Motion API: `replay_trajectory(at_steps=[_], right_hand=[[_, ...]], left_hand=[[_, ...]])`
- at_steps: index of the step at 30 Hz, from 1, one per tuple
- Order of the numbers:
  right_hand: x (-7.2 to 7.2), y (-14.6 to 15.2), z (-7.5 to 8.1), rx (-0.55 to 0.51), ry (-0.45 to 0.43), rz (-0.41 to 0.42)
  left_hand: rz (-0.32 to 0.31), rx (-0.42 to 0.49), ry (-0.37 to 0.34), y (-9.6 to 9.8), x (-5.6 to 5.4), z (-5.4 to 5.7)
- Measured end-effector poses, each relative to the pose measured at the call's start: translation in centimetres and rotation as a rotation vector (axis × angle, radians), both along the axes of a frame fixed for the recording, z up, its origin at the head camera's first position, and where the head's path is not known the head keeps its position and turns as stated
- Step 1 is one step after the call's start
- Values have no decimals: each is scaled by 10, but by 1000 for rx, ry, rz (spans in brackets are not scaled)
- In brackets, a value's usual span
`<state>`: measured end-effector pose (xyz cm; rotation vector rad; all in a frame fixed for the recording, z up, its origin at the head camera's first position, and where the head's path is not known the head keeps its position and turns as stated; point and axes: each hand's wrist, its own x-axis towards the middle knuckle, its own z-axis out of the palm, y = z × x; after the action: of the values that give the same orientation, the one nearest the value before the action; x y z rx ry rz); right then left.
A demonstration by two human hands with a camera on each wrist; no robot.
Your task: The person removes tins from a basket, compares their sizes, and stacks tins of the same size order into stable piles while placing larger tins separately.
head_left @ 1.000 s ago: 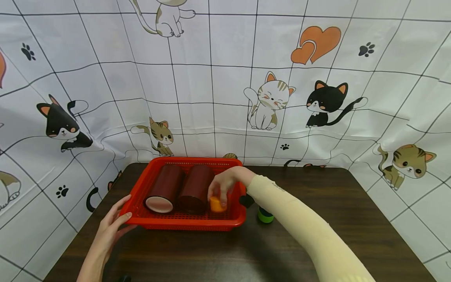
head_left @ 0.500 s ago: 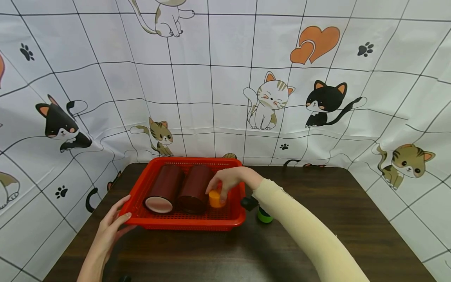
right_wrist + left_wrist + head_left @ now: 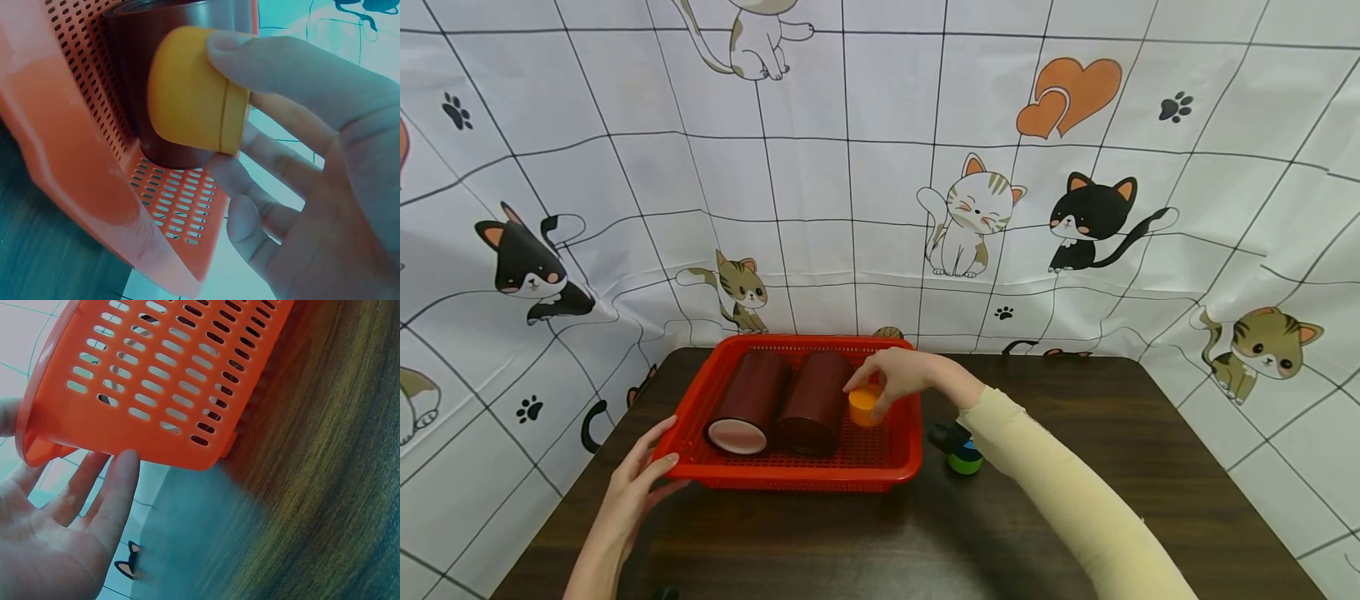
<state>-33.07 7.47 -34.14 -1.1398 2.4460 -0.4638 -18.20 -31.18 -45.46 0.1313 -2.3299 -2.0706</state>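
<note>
A red plastic basket point(image 3: 805, 477) with slotted walls stands on the table. My left hand point(image 3: 632, 483) holds its near left corner, thumb over the rim and fingers against the outside, as the left wrist view point(image 3: 69, 531) also shows. Two dark brown cylinders lie side by side inside: the left cylinder point(image 3: 752, 387) shows a pale end, the right cylinder point(image 3: 816, 400) a dark one. Above the basket's right part, my right hand point(image 3: 898, 375) pinches a small round yellow-orange container point(image 3: 187, 94) with a seam near one end, between thumb and fingers.
Right of the basket, a small green-rimmed round item point(image 3: 964, 461) sits on the dark wooden table point(image 3: 1075, 467), partly behind a black device at my right wrist. A white cat-print sheet point(image 3: 880, 208) hangs behind and at both sides.
My right hand has lifted the yellow-orange container up and away from the basket's floor, drawing slightly back to the right. The left hand and the brown cylinders have stayed in place.
</note>
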Motion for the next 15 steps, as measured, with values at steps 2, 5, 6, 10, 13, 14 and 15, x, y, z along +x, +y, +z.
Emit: replay_trajectory(at_steps=[2, 5, 6, 10, 13, 14, 15], right_hand=[[3, 3, 2, -19, 33, -6], [8, 10, 6, -53, 65, -18], [9, 12, 7, -65, 72, -26], [14, 24, 10, -112, 114, -49], [18, 34, 10, -143, 162, -54], [20, 37, 11, -154, 175, -55], [23, 40, 12, -164, 184, -57]], left_hand=[[0, 1, 3, 0, 0, 0], [4, 13, 9, 1, -1, 0], [6, 12, 7, 0, -1, 0], [6, 14, 6, 0, -2, -1], [6, 16, 5, 0, -2, 0], [6, 15, 4, 0, -2, 0], [6, 14, 4, 1, -2, 0]])
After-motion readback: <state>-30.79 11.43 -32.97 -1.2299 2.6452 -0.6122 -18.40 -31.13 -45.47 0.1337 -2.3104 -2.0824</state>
